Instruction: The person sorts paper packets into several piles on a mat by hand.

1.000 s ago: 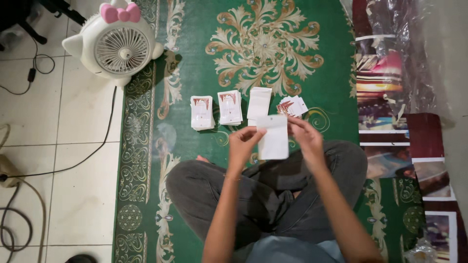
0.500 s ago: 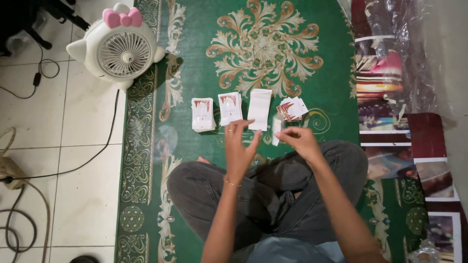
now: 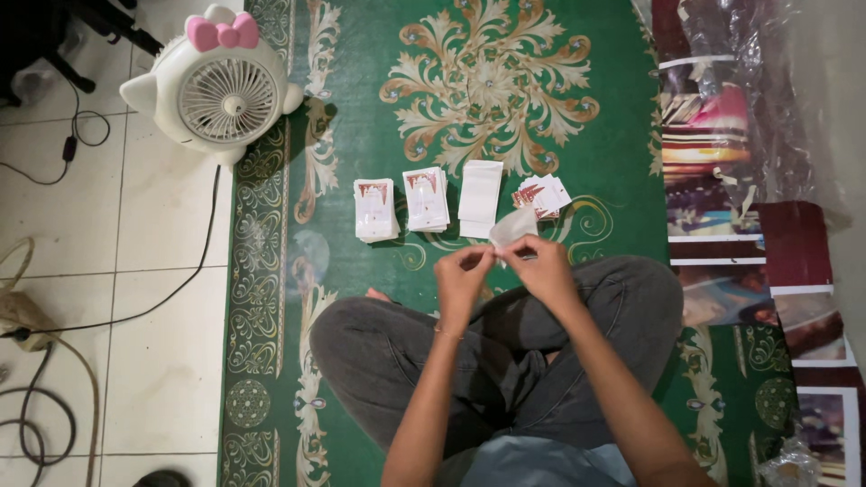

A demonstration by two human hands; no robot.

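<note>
I sit cross-legged on a green patterned carpet (image 3: 343, 298). Both hands meet in front of my knees, pinching a small clear plastic sleeve (image 3: 511, 227) between the fingertips. My left hand (image 3: 462, 275) grips its left lower edge, my right hand (image 3: 539, 269) its right side. Beyond the hands a row lies on the carpet: two stacks of sleeved cards (image 3: 375, 208) (image 3: 426, 198), a white pile of blank sleeves (image 3: 480, 197), and a fanned heap of loose red-and-white cards (image 3: 541, 195).
A white cat-shaped fan with a pink bow (image 3: 221, 86) stands at the carpet's far left corner, its cable (image 3: 171, 289) trailing over the tiled floor. Printed posters and crumpled clear plastic (image 3: 722, 162) lie along the right edge.
A second ago both hands held a larger white sheet up. Then the hands dropped toward the piles, and now they are together holding a small clear sleeve.
</note>
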